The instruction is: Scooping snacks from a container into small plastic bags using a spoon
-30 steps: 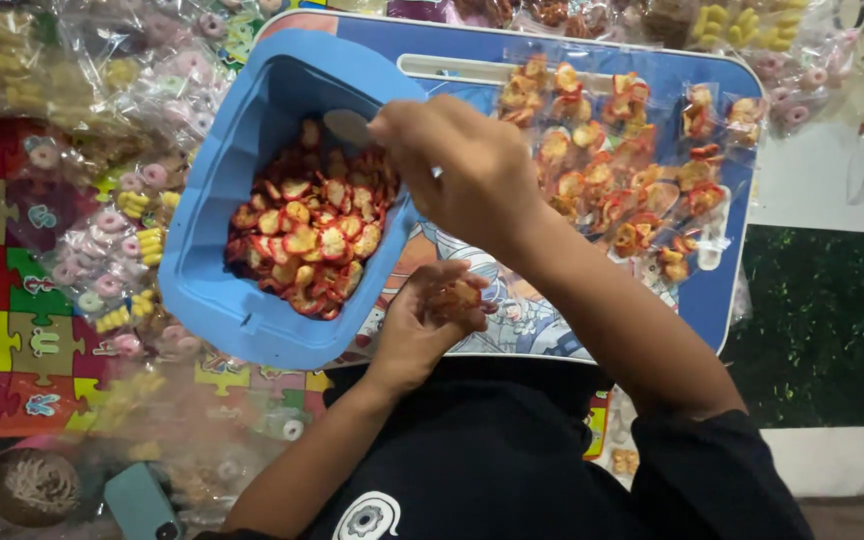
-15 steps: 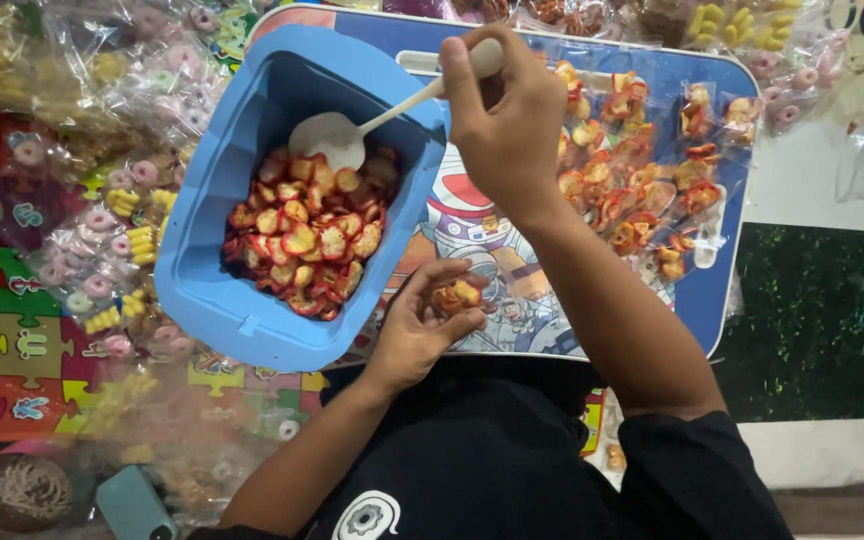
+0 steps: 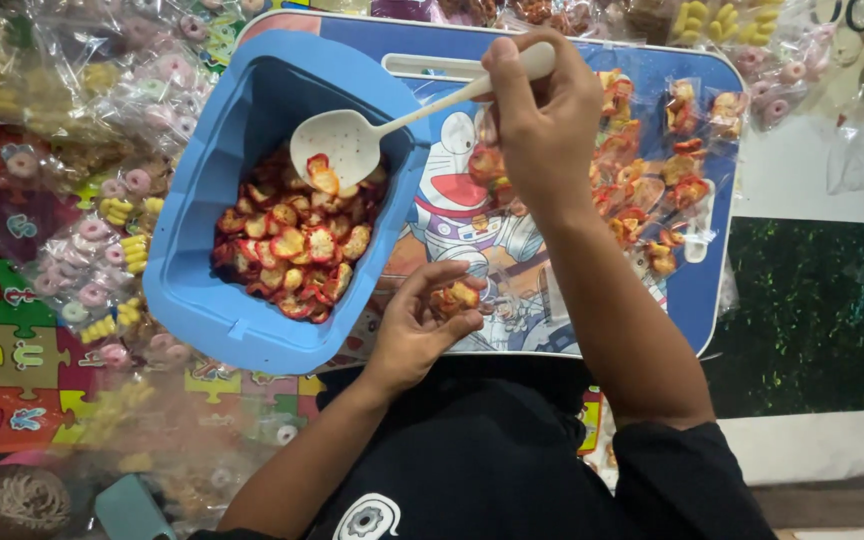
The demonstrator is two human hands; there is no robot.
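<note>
While the right hand [image 3: 542, 110] grips the white slotted spoon [image 3: 352, 145] over the blue tub [image 3: 202, 300], its few red-yellow crackers [image 3: 323, 177] could slide off if tipped. Left hand [image 3: 422, 325] cups a small filled bag [image 3: 455, 296] (half curled). Clear sealed packets [image 3: 672, 180] cover the blue lap table [image 3: 717, 275].

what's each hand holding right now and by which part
The right hand grips the white perforated plastic spoon by the end of its handle. The left hand pinches a small clear bag of red-and-yellow snack rings in its fingertips.
</note>
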